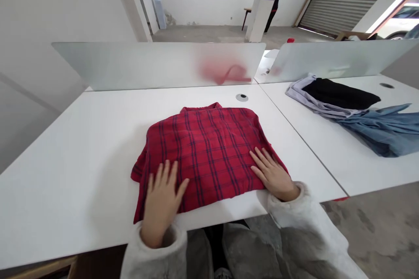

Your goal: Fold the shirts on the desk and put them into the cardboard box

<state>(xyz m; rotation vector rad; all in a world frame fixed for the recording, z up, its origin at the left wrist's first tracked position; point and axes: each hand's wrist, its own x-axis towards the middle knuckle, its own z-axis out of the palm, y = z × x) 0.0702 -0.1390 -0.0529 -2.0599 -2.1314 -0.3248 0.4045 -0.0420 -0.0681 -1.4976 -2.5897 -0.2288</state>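
A folded red plaid shirt lies on the white table right in front of me, collar pointing away. My left hand rests flat on the shirt's near left part, fingers stretched out. My right hand lies flat on the near right edge of the shirt, fingers spread. Neither hand holds anything. Both arms wear pale fuzzy sleeves.
A frosted divider panel stands along the table's far edge. On the adjoining table to the right lie a black garment, a lavender one and a blue denim one. A cable grommet sits behind the shirt.
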